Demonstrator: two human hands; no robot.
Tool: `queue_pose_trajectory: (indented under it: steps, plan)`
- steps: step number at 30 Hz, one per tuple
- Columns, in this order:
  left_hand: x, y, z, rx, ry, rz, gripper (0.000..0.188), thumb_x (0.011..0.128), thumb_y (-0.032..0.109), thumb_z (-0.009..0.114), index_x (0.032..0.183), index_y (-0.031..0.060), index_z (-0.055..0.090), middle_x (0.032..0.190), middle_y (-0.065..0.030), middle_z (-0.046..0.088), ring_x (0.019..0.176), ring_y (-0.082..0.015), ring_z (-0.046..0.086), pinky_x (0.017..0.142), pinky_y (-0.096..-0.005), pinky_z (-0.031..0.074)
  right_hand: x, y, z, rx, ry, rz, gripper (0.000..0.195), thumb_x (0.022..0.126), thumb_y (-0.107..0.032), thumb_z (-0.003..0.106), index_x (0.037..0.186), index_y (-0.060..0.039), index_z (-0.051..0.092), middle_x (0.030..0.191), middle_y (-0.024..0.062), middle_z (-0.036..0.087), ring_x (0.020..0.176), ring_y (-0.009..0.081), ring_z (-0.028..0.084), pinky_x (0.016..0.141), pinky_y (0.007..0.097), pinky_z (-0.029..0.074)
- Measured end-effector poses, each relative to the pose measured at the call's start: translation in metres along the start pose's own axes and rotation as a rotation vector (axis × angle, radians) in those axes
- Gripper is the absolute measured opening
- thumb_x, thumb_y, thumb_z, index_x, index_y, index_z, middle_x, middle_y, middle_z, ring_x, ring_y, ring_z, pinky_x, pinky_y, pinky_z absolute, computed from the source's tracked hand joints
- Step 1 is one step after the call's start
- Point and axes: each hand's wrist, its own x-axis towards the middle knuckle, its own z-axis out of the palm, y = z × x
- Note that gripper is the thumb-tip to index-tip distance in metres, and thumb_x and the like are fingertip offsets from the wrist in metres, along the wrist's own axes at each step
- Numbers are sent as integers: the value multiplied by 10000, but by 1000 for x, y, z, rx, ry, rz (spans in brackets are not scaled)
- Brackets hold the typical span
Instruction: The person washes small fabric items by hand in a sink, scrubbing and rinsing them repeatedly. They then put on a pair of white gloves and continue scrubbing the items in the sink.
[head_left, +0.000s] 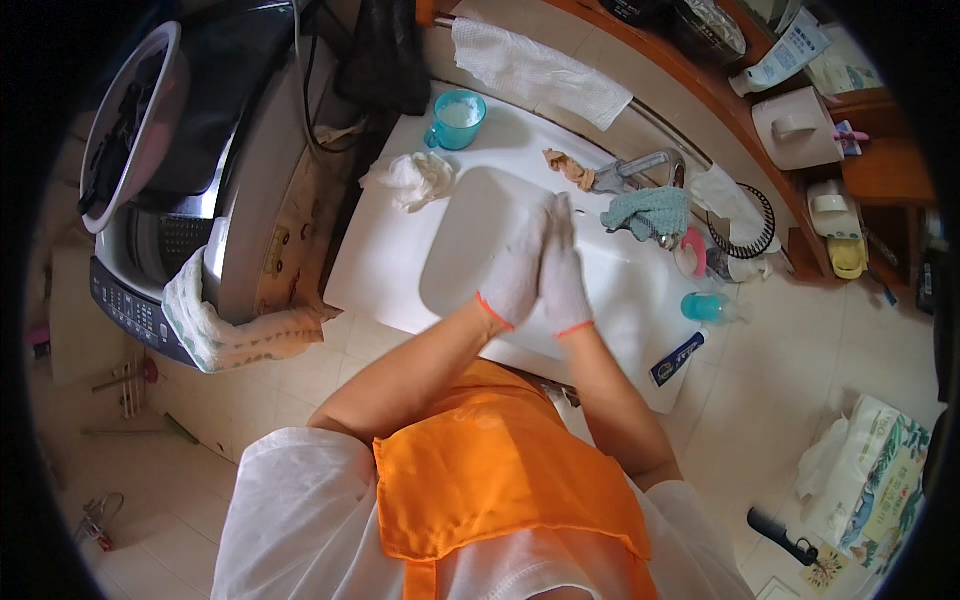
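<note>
My left hand (519, 270) and my right hand (562, 274), both in white knit gloves with orange cuffs, are pressed palm to palm over the white washbasin (457, 262). Their fingers point toward the wall, and no object shows between them. To the left on the basin's top lie a crumpled white cloth (420, 180) and a teal cup (457, 124) with white contents. Right of my hands, a teal knit cloth (649, 211) drapes by the faucet (652, 165), with a crumpled tan wrapping near its other end.
A toothpaste tube (677, 358) and a teal bottle (705, 307) are at the basin's right edge. A washing machine (255, 172) stands left, bearing a tilted pink basin (169, 127) and a towel (225, 330). Mugs (799, 127) stand on the wooden shelf (787, 180) at right.
</note>
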Motion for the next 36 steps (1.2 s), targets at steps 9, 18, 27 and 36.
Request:
queue_pose_trajectory:
  steps: [9, 18, 27, 36]
  plan:
    - [-14, -23, -7, 734, -203, 26, 574, 1035, 332, 391, 1509, 20, 307, 1435, -270, 434, 1326, -426, 433, 1114, -441, 348, -5, -12, 5, 504, 9, 292, 786, 942, -596, 550, 1436, -8, 382, 1360, 156, 460, 1205, 264, 441, 1047, 389, 372]
    - [-23, -41, -13, 625, -212, 158, 665, 1014, 418, 424, 1466, -58, 321, 1478, -273, 409, 1366, -419, 385, 1159, -416, 290, -1, -11, 3, 766, 16, 483, 228, 1017, -298, 524, 871, -128, 482, 751, 37, 450, 678, 226, 464, 706, 396, 462]
    - [-11, -2, -17, -1299, -203, -308, 365, 1060, 345, 424, 1277, 62, 499, 1414, -136, 504, 1313, -280, 484, 1111, -365, 387, -22, -41, -12, 604, -219, 123, 352, 1045, -219, 453, 1294, 18, 526, 1072, 172, 666, 946, 246, 663, 820, 373, 567]
    - [-23, -1, 1, -899, -237, -264, 443, 1062, 311, 412, 1400, 28, 454, 1439, -128, 489, 1346, -248, 449, 1138, -348, 327, -26, -35, -13, 99, 102, 87, 351, 1002, -274, 524, 1096, 45, 637, 886, 128, 668, 771, 202, 640, 631, 303, 519]
